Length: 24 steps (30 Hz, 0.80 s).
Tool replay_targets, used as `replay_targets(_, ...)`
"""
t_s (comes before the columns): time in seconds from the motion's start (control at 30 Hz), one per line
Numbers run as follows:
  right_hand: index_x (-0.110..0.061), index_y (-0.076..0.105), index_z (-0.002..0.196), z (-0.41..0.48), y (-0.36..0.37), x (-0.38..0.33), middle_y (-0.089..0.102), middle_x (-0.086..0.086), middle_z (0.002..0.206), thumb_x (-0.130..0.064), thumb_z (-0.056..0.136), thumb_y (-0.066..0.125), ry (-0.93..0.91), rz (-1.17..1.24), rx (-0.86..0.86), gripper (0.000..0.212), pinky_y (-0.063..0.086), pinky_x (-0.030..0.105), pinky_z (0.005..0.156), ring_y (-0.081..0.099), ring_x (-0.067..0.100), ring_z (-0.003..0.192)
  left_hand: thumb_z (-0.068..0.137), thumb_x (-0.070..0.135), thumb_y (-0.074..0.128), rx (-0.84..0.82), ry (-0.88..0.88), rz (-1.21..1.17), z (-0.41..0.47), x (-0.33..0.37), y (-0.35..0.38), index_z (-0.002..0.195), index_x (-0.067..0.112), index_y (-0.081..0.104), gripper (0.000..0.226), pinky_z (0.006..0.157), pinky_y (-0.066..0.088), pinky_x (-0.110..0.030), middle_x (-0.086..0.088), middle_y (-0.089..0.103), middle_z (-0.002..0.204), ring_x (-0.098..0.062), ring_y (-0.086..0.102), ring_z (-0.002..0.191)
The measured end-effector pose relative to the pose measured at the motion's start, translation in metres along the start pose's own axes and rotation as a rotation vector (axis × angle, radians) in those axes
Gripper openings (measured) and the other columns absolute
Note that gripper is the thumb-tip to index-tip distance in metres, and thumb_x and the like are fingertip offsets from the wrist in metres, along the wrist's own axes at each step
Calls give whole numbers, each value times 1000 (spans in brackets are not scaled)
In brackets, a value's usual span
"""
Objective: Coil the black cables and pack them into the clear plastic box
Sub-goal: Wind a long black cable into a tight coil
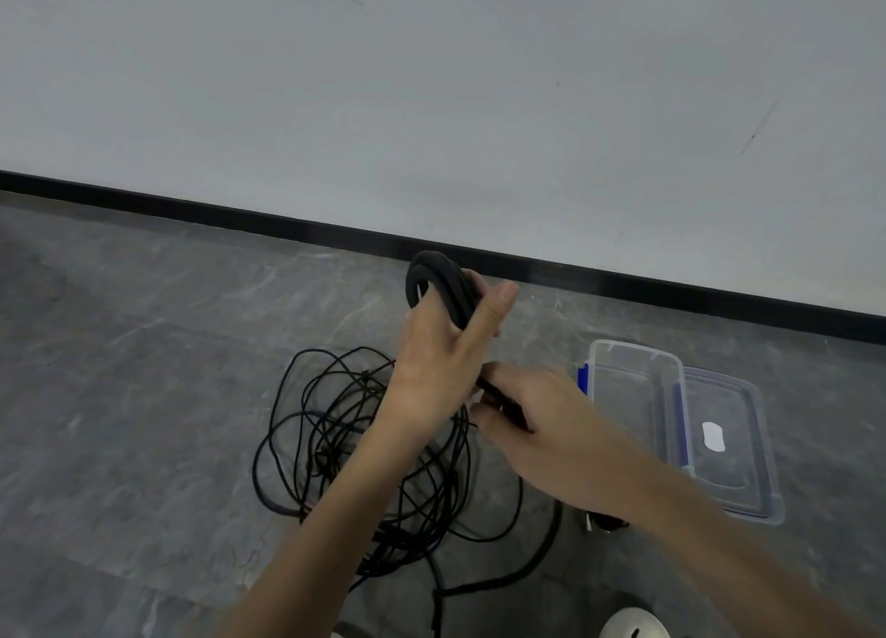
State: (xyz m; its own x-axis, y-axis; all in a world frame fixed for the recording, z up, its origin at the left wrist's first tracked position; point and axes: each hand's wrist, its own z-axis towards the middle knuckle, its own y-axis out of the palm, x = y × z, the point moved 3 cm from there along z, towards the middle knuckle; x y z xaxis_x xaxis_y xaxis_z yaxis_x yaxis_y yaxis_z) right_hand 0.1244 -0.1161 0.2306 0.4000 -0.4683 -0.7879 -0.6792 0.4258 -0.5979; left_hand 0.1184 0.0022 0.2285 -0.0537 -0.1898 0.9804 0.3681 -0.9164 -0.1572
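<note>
Pale object [633, 627] cut off below | right hand [542, 422] pinches cable strand [495, 393] | left hand [441, 345] grips coil [431, 273] | tangle [331, 445] partly behind arms

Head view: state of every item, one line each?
coiled cable: looped, held above the floor
left hand: grips the coiled cable
right hand: pinches that cable's loose run
loose cables: tangled on the floor
clear box: open, apparently empty
lid: off, flat beside the box

Soft even indoor light, faint shadows, slight motion blur, wide-angle bending at edges
</note>
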Motion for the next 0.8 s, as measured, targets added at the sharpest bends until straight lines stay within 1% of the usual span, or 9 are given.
replay_targets(0.13,-7,52,113,-7,2,-5,67,10,74,-4,99,43,142,495,-186,16,54,32,65,64,24,68,81,50,56,57,66,107,0,1,-1,85,17,54,34,61,43,-11,8,56,66,-3,58,63)
replay_targets(0.23,-13,50,114,-15,2,-11,59,4,61,-4,98,47,243,675,-315,19,52,23,60,60,17,62,82,48,57,75,86,208,2,-1,-6,86,18,53,31,60,41,-7,13,52,65,6,55,61)
replay_targets(0.3,-10,51,114,-17,0,-9,49,0,56,-3,97,48,247,662,-307,18,47,21,56,50,12,55,81,50,56,88,82,234,3,-3,-10,84,22,51,29,61,41,-7,13,53,67,8,56,65)
replay_targets(0.4,-9,60,108,-13,-6,-2,43,-10,51,-7,98,46,221,628,-141,17,37,17,49,40,3,47,80,53,56,92,62,264,5,-5,-15,83,22,52,31,61,41,-7,13,56,70,7,57,67)
replay_targets(0.53,-24,67,98,-10,-15,2,47,-13,50,-13,100,45,-17,288,146,24,33,16,47,42,2,46,78,65,50,22,14,345,8,-9,-17,76,23,53,43,56,42,-11,5,59,65,-6,60,61)
replay_targets(0.6,-24,69,102,-11,-17,2,50,-16,54,-17,99,47,-151,107,213,23,32,18,46,44,4,47,78,74,39,-55,-22,407,8,-12,-16,66,11,54,66,50,39,-15,-7,57,57,-14,54,51)
replay_targets(0.67,-21,70,104,-12,-23,1,52,-26,58,-19,96,49,-241,11,275,23,33,10,49,49,2,49,75,80,28,-149,-89,426,6,-12,-14,68,-6,56,91,47,37,-17,-17,57,56,-22,51,48)
replay_targets(0.73,-24,71,100,-13,-30,0,55,-33,65,-21,94,54,-283,6,331,18,36,7,52,54,-2,54,78,80,18,-278,-155,375,3,-9,-10,69,-4,60,95,53,39,-14,-10,61,57,-20,57,53)
replay_targets(0.8,-21,71,95,-14,-37,4,63,-31,74,-28,90,60,-299,65,377,14,45,10,60,62,-3,66,88,73,15,-454,-199,269,-3,-4,-3,65,8,57,80,58,39,-11,0,57,56,-12,55,54)
